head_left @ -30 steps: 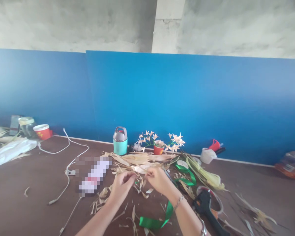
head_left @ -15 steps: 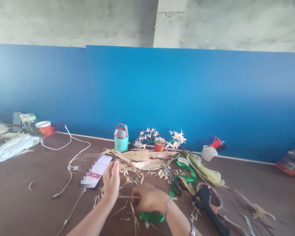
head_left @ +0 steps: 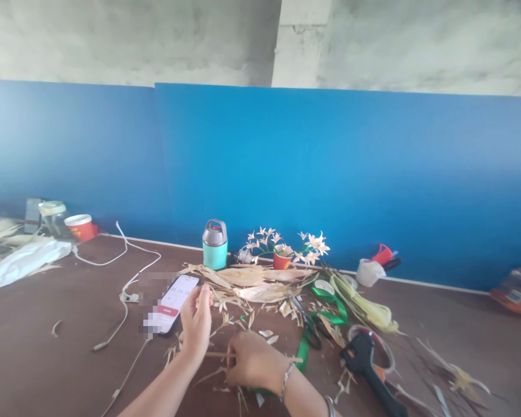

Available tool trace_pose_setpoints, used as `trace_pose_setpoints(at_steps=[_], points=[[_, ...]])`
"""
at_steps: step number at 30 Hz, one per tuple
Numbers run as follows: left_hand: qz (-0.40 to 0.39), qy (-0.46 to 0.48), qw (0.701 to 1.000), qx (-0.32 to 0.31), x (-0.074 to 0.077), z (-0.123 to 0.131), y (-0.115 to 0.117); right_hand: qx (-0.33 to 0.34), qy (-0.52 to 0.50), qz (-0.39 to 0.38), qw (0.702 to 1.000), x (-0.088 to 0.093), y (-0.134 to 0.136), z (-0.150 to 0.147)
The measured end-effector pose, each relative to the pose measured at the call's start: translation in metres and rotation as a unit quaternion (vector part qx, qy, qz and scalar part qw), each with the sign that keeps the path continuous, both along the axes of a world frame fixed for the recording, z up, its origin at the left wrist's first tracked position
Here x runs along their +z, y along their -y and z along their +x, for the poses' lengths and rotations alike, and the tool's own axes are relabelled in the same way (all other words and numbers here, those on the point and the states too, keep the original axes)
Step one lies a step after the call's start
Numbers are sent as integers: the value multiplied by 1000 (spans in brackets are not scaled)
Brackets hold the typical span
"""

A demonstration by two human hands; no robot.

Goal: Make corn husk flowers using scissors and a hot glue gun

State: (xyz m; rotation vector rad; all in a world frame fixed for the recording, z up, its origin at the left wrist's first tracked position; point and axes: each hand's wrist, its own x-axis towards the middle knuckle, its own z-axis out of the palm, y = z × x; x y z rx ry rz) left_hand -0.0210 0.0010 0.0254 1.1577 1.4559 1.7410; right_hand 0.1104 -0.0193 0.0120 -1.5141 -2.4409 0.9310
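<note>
My left hand [head_left: 197, 318] is raised beside the phone, its fingers curled together; whatever they pinch is hidden. To its right and lower, my right hand [head_left: 254, 360] is closed with a thin tan strip of dried husk [head_left: 217, 354] in its fingers. The strip sticks out on both sides of that hand. Green ribbon [head_left: 304, 347] shows past the right wrist, and a bit of green lies under the hand. Pale husk scraps and small cut petals [head_left: 267, 333] are scattered around both hands. Scissors [head_left: 312, 330] lie just beyond the right hand.
A phone [head_left: 180, 295] and white cables [head_left: 125, 295] are on the left. Behind stand a teal flask [head_left: 215, 252], a red cup [head_left: 282, 259] with husk flowers [head_left: 315, 246], and dried husks [head_left: 260, 292]. A black glue gun [head_left: 369, 365] and tape roll [head_left: 388, 353] lie right.
My right hand has shifted slightly left, carrying the husk strip. More of the ribbon and some petals beyond it now show. My left hand has hardly moved.
</note>
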Motion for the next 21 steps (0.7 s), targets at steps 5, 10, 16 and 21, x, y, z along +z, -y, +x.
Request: trace_pose_setpoints(at_steps=[5, 10, 16, 21], points=[[18, 7, 999, 34, -1, -7, -4, -98, -129, -160, 974, 9, -11, 15], [60, 6, 997, 53, -6, -11, -8, -162, -299, -233, 911, 25, -27, 33], [166, -232, 941, -182, -9, 1, 3, -152, -401, -291, 855, 34, -32, 43], [195, -297, 904, -239, -8, 4, 7, -164, -437, -300, 832, 38, -31, 46]])
